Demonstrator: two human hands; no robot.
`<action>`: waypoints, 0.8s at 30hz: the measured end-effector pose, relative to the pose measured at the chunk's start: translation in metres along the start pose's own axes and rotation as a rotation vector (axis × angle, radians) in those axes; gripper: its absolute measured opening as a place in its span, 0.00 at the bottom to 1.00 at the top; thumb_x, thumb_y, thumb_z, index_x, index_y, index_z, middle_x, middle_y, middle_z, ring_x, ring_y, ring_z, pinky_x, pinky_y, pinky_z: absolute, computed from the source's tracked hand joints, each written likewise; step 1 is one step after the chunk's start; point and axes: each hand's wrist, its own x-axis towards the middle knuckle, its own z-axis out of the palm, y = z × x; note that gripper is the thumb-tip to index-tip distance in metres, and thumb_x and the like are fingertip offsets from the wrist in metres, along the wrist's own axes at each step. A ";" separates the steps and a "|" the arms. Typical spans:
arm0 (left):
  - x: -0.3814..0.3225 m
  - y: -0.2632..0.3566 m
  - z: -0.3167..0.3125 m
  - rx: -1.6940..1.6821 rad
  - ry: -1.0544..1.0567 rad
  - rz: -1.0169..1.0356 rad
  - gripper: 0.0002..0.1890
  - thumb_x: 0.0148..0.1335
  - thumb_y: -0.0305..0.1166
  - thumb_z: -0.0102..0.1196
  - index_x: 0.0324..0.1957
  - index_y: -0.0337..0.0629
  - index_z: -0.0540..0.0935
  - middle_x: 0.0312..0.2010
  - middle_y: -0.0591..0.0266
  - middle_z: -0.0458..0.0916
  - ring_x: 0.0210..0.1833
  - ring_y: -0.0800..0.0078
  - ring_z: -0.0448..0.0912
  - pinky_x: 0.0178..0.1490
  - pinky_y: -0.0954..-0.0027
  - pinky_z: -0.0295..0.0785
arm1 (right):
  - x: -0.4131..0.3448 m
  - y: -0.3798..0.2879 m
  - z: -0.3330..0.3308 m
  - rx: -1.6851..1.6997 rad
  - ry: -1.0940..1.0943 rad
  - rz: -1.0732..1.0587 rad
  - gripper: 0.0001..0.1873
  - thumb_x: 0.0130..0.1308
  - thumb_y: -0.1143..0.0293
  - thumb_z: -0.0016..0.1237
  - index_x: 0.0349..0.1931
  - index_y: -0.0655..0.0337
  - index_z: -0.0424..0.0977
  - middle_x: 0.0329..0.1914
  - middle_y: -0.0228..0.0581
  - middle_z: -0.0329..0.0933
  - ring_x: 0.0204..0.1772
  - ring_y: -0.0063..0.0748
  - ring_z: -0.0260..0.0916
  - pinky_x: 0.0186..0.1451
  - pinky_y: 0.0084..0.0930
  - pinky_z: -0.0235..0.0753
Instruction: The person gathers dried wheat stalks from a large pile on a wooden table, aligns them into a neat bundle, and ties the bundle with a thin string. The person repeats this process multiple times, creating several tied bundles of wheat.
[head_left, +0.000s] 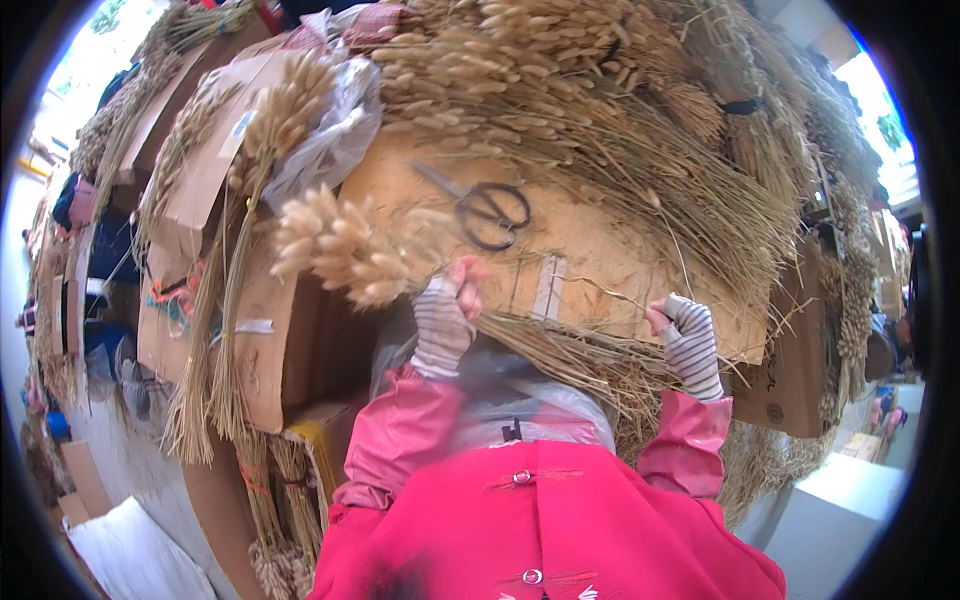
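My left hand (450, 315), in a striped fingerless glove, is closed around a bunch of dried bunny-tail grass (345, 247). Its fluffy heads point left and its stems run right, across the front of my body. To the right, my right hand (681, 337), in a matching glove, pinches a thin dried stalk (679, 244) between thumb and fingers; a dry, twisted leaf also reaches its fingertips. Dark-handled scissors (491, 214) lie on the wooden board (600, 247) beyond my hands. Behind them is a large heap of bunny-tail grass (525, 105), its stems to the right.
Cardboard boxes (214, 172) stand at the left with tied grass bundles (244, 300) hanging over them. Clear plastic (330, 135) lies by the heap. Another cardboard box (787, 375) is at the right, and loose straw (630, 375) hangs over the board's near edge.
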 end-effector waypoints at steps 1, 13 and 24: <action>0.000 0.000 -0.002 -0.010 -0.029 0.024 0.15 0.62 0.37 0.47 0.41 0.32 0.70 0.30 0.55 0.75 0.12 0.86 0.52 0.16 0.81 0.52 | -0.003 -0.002 0.001 -0.029 -0.029 0.007 0.06 0.55 0.75 0.47 0.23 0.68 0.72 0.12 0.31 0.64 0.18 0.17 0.59 0.21 0.16 0.58; -0.002 -0.001 -0.004 -0.001 -0.015 0.047 0.14 0.63 0.35 0.45 0.39 0.31 0.71 0.35 0.48 0.77 0.12 0.87 0.51 0.16 0.81 0.52 | 0.009 0.017 -0.003 0.261 0.628 0.265 0.07 0.56 0.71 0.48 0.25 0.65 0.72 0.14 0.36 0.67 0.20 0.22 0.61 0.24 0.22 0.61; -0.006 0.002 0.001 0.021 -0.053 0.053 0.18 0.62 0.40 0.47 0.41 0.31 0.69 0.23 0.63 0.70 0.11 0.85 0.51 0.16 0.80 0.52 | 0.006 0.027 -0.004 0.061 0.621 0.190 0.09 0.63 0.71 0.41 0.25 0.62 0.71 0.13 0.26 0.65 0.18 0.13 0.55 0.22 0.15 0.57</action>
